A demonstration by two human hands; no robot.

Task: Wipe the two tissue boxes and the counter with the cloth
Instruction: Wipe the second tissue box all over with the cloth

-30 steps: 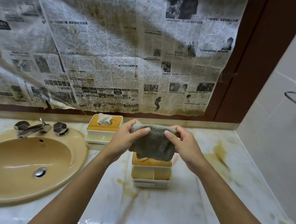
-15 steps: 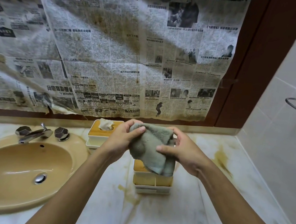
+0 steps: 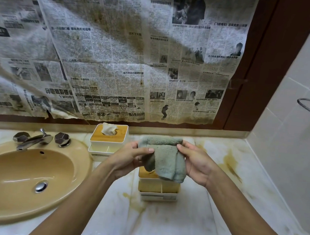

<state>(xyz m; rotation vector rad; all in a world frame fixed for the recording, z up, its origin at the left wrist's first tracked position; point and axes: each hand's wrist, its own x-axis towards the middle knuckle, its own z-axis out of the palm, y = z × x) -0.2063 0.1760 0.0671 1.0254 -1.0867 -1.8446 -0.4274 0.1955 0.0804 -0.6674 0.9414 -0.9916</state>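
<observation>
Cloth: a grey-green cloth hangs at the centre of the frame, held up off the desk, its upper edge bunched and its lower part drooping in loose folds.
Left hand: the left hand pinches the cloth's upper left edge, thumb over the top, fingers curled closed on the fabric.
Right hand: the right hand pinches the upper right edge the same way, closed on the cloth with the palm turned inward.
Near tissue box: a white box with a wooden lid stands directly below the cloth, partly hidden by it; whether the cloth's hem touches the lid I cannot tell.
Far tissue box: a second box sits further back, left of centre, with a tissue poking out of its lid.
Desk: the marble desk carries yellow-brown stains, heaviest at the right and in front of the near box.
Sink: a tan basin fills the lower left.
Step in hand: seemingly arranging the cloth into a pad before wiping.
Doing it well: I judge a flat, folded pad with no trailing corners would wipe best; start on the box lids, steady each box with the free hand, and leave the stained desk for last.
</observation>
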